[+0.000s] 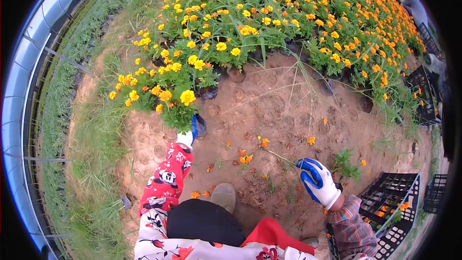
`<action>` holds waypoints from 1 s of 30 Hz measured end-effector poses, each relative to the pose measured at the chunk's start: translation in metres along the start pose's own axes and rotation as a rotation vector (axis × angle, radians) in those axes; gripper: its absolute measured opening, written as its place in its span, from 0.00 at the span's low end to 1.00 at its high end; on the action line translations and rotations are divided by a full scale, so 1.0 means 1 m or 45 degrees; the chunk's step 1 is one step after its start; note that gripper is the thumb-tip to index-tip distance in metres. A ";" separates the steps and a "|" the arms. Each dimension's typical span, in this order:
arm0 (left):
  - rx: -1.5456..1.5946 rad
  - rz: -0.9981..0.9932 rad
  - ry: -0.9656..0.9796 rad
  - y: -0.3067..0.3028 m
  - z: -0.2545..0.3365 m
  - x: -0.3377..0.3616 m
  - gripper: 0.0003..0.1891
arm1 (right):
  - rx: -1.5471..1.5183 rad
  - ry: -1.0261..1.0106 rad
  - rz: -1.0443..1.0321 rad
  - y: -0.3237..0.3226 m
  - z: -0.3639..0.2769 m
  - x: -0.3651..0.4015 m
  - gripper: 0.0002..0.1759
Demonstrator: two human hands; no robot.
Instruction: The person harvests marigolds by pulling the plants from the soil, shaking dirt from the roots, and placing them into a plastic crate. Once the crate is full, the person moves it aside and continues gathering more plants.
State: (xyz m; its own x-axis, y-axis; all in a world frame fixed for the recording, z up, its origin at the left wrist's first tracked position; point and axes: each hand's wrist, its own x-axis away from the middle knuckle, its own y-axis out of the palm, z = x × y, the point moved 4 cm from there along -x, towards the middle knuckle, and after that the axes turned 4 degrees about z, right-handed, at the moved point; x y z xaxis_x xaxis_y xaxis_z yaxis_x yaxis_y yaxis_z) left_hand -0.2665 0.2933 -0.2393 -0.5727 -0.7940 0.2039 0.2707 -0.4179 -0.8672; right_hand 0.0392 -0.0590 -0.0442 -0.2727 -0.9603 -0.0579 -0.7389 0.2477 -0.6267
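L hand (185,137) on potted marigold (179,106); R hand (317,181) holds flower stem (280,155).

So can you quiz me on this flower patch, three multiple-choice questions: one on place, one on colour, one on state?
1. Where is the black plastic lattice crate? A) lower right B) upper left C) among the blooms
2. The thin green stem in the blue-and-white gloved right hand ends in a flower of which colour? A) white B) orange C) purple
3. The gloved left hand is: A) open, empty B) raised overhead C) closed around the yellow marigold plant's base
Answers: 1 A, it sits beside the right hand; 2 B, orange petals show; 3 C, it grips under the leaves.
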 end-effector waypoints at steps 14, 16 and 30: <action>0.653 -0.743 0.635 0.066 0.186 0.045 0.21 | 0.068 -0.451 0.495 -0.018 -0.036 -0.057 0.12; 0.472 -0.726 0.780 0.062 0.200 0.052 0.21 | 0.232 -0.215 0.304 -0.008 -0.024 -0.057 0.17; -0.236 -0.370 1.131 0.063 0.182 0.055 0.23 | 0.316 -0.071 0.058 0.027 0.000 -0.045 0.26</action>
State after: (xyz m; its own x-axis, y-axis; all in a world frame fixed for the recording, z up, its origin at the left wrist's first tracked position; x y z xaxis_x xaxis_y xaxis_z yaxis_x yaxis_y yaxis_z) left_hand -0.1402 0.1427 -0.1999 -0.9975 -0.0126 0.0695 -0.0582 -0.4094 -0.9105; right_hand 0.0318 -0.0092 -0.0582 -0.2628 -0.9562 -0.1290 -0.5509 0.2585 -0.7936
